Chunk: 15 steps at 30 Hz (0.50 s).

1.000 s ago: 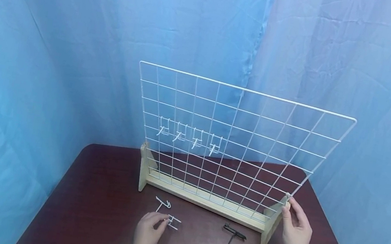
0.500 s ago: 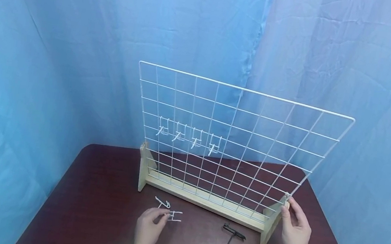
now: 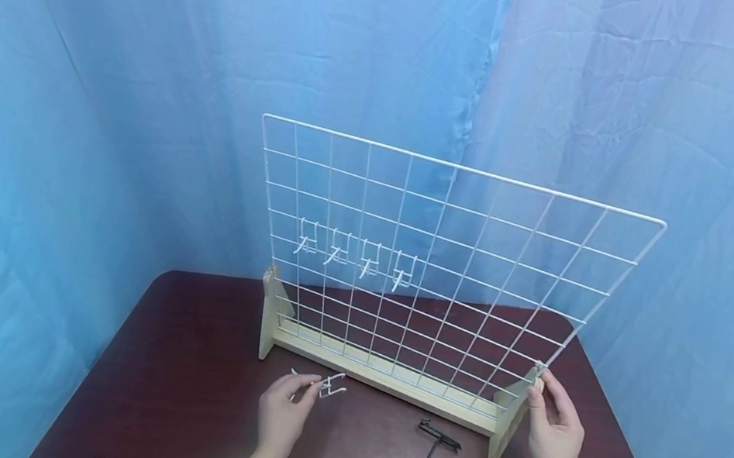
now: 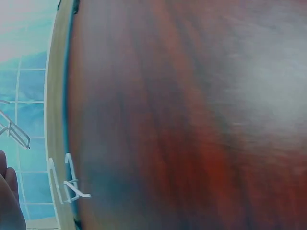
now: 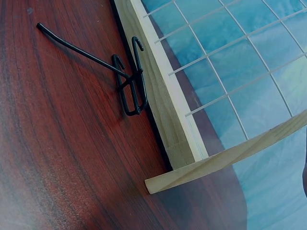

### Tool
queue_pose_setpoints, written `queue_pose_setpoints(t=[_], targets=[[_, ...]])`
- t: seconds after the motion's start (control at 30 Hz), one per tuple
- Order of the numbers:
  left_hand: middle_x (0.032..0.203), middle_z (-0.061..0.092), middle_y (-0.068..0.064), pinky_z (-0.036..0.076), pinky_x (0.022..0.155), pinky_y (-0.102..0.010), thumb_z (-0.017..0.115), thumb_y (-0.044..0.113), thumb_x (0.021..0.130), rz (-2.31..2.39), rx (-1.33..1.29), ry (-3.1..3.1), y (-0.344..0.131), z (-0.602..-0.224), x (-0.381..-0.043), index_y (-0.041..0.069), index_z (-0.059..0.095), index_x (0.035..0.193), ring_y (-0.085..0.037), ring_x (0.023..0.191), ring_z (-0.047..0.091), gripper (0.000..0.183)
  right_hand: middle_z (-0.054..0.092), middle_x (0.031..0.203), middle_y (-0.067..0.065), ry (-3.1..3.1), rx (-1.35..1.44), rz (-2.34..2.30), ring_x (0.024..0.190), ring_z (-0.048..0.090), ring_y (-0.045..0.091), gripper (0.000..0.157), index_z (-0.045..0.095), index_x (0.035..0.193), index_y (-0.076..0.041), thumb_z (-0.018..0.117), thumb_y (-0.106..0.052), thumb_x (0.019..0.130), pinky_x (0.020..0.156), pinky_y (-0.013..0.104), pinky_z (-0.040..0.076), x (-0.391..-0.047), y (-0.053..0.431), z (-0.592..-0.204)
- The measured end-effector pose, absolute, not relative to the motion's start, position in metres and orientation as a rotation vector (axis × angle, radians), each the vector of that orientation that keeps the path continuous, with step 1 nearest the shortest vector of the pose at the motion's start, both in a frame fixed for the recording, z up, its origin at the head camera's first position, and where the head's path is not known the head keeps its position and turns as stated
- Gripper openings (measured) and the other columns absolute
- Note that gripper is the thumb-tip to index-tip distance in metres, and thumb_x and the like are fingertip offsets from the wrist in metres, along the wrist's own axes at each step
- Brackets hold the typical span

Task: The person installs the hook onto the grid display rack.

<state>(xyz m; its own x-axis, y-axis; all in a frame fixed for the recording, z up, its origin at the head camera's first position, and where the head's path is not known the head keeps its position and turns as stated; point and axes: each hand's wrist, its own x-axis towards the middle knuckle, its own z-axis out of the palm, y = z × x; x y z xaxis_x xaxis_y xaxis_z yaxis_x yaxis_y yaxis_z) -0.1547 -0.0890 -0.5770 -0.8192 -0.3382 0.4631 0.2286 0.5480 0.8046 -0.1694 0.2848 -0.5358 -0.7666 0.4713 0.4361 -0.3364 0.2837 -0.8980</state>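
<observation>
My left hand (image 3: 282, 414) pinches a white wire hook (image 3: 327, 387) between thumb and fingertips, its two prongs pointing right, in front of the wooden stand. A second white hook (image 4: 69, 186) lies on the table, mostly hidden behind that hand in the head view. Beyond them a white wire grid panel (image 3: 456, 167) stands upright in a pale wooden base (image 3: 387, 387). Several white hooks (image 3: 369, 267) hang in a row on its left half. With thumb and fingers, my right hand (image 3: 557, 443) holds the top of the base's right end piece (image 3: 506, 429), at the grid's edge.
A black wire hook (image 5: 140, 74) lies on the dark red-brown table (image 3: 193, 361), in front of the base near its right end. The base's left end piece (image 3: 271, 317) stands across from it. Blue curtains (image 3: 184, 78) surround the table on the visible sides.
The left hand has moved slightly away from me with its hook, which has turned in the fingers and now overlaps the hook on the table. The right hand stays in place.
</observation>
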Motion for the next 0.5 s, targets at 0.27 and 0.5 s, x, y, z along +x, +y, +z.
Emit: queue_pose_setpoints(t=[0.27, 0.5], targets=[[0.085, 0.072, 0.005, 0.054, 0.06, -0.021, 0.083, 0.006, 0.078, -1.311, 0.08, -2.096, -0.088, -0.558, -0.169, 0.012, 0.079, 0.09, -0.01, 0.07, 0.065, 0.014, 0.065, 0.128, 0.003, -1.867, -0.119, 1.593, 0.106, 0.06, -0.006, 0.04, 0.062, 0.13, 0.0, 0.061, 0.011, 0.092, 0.087, 0.01, 0.046, -0.17, 0.285, -0.536], [0.087, 0.074, 0.004, 0.054, 0.073, -0.028, 0.082, 0.011, 0.08, -1.27, 0.075, -2.047, -0.086, -0.539, -0.18, 0.011, 0.079, 0.091, -0.013, 0.082, 0.069, 0.011, 0.065, 0.125, -0.005, -1.881, -0.134, 1.564, 0.106, 0.061, -0.005, 0.039, 0.06, 0.131, 0.003, 0.061, 0.01, 0.092, 0.087, 0.012, 0.047, -0.17, 0.285, -0.536]])
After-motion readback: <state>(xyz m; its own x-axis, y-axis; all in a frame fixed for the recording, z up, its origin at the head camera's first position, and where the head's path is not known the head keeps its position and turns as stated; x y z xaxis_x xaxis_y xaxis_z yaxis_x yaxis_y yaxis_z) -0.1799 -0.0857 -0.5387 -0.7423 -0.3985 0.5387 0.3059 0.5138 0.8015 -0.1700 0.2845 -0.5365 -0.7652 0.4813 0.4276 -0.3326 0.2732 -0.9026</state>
